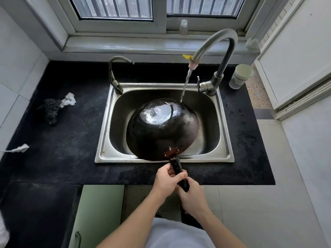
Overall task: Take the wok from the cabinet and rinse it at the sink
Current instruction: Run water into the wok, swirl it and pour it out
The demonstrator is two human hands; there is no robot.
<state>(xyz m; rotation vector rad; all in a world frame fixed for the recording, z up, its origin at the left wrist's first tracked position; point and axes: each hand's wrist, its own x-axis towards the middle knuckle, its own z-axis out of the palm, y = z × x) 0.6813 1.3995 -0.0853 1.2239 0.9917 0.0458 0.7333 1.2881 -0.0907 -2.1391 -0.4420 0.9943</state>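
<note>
Both my hands are wrapped round the wok's black handle [177, 169]. My left hand [168, 179] grips it higher up, nearer the pan, with fingers curled over and thumb across the top. My right hand [193, 199] closes round the lower end, just below the left, and the two touch.

The wok [162, 126] lies bottom-up in the steel sink [224, 122], its wet domed underside facing me. Its near rim rests on the sink's front edge, and the handle sticks out over the counter [71, 140] towards my body. A thin stream of water [185, 86] falls from the tall faucet [223, 36] and lands at the wok's far rim.

The wok fills much of the basin. There is bare steel on its left, on its right and behind it. The counter's front edge runs just under my left hand.

I count two faucets, the tall one at the back right corner and a short one [116, 68] at the back left. One paper cup [240, 76] stands right of the sink. On the left of the counter lie one dark scourer [51, 110] and two white scraps [69, 100], one touching the scourer and the other [19, 148] well apart near the counter's left edge. One clear bottle [183, 26] stands on the windowsill.
</note>
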